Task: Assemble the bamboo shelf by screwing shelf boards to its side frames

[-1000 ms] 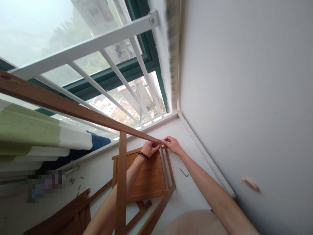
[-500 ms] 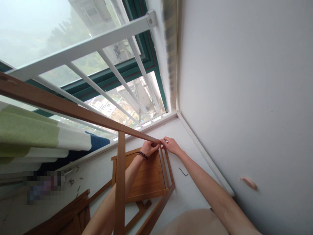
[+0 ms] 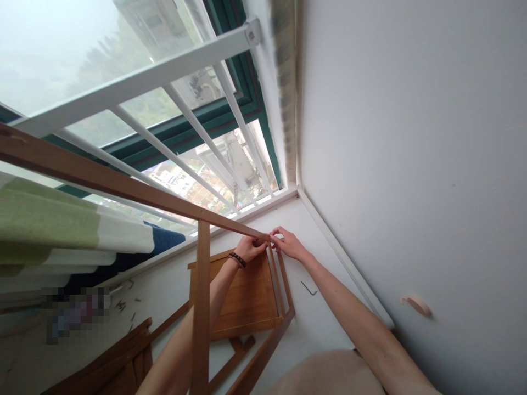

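A brown wooden frame slants across the head view, its long rail running down to a corner by the window. My left hand, with a dark bead bracelet on the wrist, is closed around that rail near its far end. At the outer side of the same corner, my right hand has its thumb and fingertips pinched together. Whatever lies between those fingertips is too small to make out. A wooden panel sits inside the frame's lower part, under my left forearm. To the right on the floor lies an L-shaped hex key.
White railing bars and a green-framed window stand ahead. A green and white curtain hangs at left. Small loose pieces and more wooden parts lie at lower left. The white wall bears a pink hook.
My right hand's fingers have shifted slightly up at the corner. My left hand keeps its hold, and the frame stays in place.
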Demonstrator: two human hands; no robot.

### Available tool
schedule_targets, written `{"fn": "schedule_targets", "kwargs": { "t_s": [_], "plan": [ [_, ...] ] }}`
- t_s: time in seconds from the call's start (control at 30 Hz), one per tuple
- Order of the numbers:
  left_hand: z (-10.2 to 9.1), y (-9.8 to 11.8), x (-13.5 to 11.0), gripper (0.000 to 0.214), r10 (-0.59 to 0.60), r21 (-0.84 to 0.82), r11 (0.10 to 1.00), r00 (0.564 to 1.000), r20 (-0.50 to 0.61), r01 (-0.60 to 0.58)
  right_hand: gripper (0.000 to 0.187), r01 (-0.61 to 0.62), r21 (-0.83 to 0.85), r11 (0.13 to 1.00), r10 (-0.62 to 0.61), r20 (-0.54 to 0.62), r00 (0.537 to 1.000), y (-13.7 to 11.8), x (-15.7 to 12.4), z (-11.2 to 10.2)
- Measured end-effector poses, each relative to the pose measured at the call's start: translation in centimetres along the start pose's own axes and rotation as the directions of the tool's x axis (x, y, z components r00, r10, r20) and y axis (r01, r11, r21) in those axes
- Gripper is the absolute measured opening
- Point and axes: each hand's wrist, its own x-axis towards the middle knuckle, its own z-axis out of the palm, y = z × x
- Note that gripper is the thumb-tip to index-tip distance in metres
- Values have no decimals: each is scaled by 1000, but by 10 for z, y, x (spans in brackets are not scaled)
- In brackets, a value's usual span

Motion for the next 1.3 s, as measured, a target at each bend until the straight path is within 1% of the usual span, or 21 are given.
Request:
{"fn": "schedule_targets", "kwargs": {
  "t_s": [0.03,0.1,0.2,0.27,0.33,0.4,0.47,0.53,0.6,0.67,0.73,0.8,0.87,0.93,0.97,1.0,1.07,1.1,1.13,1.2,1.3],
  "plan": [
    [1,-1,0,32,7,-5,1000,1000,-1,-7,24,20,-32,999,-20,4,1000,0,0,0],
    [2,-4,1,32,19,-7,1000,1000,1,-19,23,52,-176,983,-59,-35,998,-1,0,1],
    [3,-5,1,31,28,11,1000,1000,9,-28,31,32,-422,906,-92,-123,988,-4,1,3],
    [3,-4,0,31,27,24,999,1000,-1,-27,33,-12,-495,869,-81,-167,983,-4,0,0],
    [2,-2,-1,32,30,44,999,999,-16,-29,30,-43,-516,856,-72,-201,977,-1,-9,-8],
    [3,1,-4,32,46,92,995,999,-25,-44,22,-51,-533,845,-52,-177,983,6,-28,-19],
    [6,4,-9,34,79,157,985,996,-48,-71,16,-65,-560,826,20,-87,996,16,-55,-30],
    [10,5,-15,37,107,214,973,990,-88,-86,15,-64,-607,792,72,-11,997,25,-87,-35],
    [15,7,-21,39,111,244,966,988,-111,-81,21,-64,-666,743,80,-7,997,32,-116,-30],
    [18,10,-25,40,92,250,966,990,-110,-62,24,-81,-751,655,42,-71,997,35,-139,-19],
    [18,13,-27,38,64,241,970,992,-104,-37,16,-129,-812,570,3,-155,988,38,-153,-4],
    [17,15,-27,35,35,222,975,994,-101,-12,6,-181,-842,508,-12,-217,976,43,-163,8],
    [15,17,-27,34,4,205,979,995,-98,17,13,-201,-853,481,-44,-252,967,49,-169,13],
    [14,17,-27,35,-20,187,982,995,-99,38,16,-181,-842,508,-96,-264,960,54,-172,12],
    [14,17,-26,36,-27,172,984,995,-100,44,16,-159,-822,547,-117,-263,958,55,-172,9],
    [14,17,-26,38,-32,149,988,994,-103,47,16,-134,-787,603,-123,-258,958,55,-169,5],
    [14,18,-24,42,-40,80,996,993,-107,48,19,-97,-671,735,-84,-232,969,48,-156,-4],
    [14,19,-22,44,-45,40,998,993,-106,49,23,-101,-586,804,-32,-213,977,42,-146,-8],
    [13,20,-20,45,-53,4,999,993,-101,54,25,-105,-523,846,6,-186,982,35,-134,-12],
    [12,23,-14,45,-80,-15,997,995,-63,79,26,-92,-460,883,-15,-224,974,18,-108,-19],
    [9,25,-4,45,-124,74,990,991,40,121,25,-52,-345,937,-31,-229,973,-1,-67,-27]
  ]
}}
